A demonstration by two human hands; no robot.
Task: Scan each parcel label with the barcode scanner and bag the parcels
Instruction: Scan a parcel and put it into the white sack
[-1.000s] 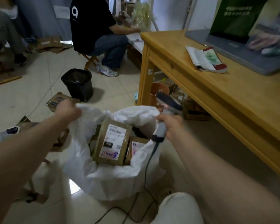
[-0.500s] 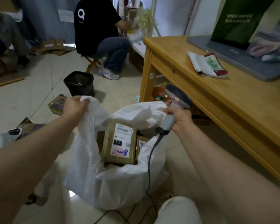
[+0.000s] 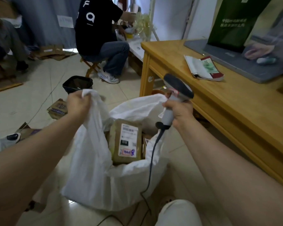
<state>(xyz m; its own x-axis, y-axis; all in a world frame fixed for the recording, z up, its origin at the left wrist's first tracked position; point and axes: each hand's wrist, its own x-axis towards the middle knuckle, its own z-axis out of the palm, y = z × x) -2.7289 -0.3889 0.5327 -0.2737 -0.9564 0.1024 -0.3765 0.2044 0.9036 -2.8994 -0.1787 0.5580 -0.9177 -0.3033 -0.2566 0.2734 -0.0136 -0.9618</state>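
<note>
Reaching forward with both arms, I have my left hand [image 3: 78,106] raised at the left rim of the white bag [image 3: 91,176]. Its fingers are curled tight round a bunched handful of the plastic and hold that side up. My right hand [image 3: 180,111] sits at the bag's right rim, about level with the left, with the fist wrapped firmly round the pale grey handle of the barcode scanner [image 3: 176,88]. The scanner's dark head tilts up and to the right, away from the bag, toward the front edge of the wooden table [image 3: 219,111]. The plastic touches this hand, but I cannot tell whether the fingers also pinch it. A dark cable [image 3: 151,160] drops from the base of the handle, down the bag's front wall to the floor tiles.

The bag stands on the floor just beside the table's near left corner, its mouth spread wide between my two hands. Inside, a brown parcel [image 3: 126,142] stands upright with its white label facing me and a handwritten mark at the bottom. Touching its right side is a second parcel [image 3: 145,142], mostly hidden by the bag's rim.

Beyond my left hand a loose parcel [image 3: 57,108] lies on the floor near a black bin [image 3: 77,84]. A book [image 3: 203,67] lies on the table top, toward its far edge.
</note>
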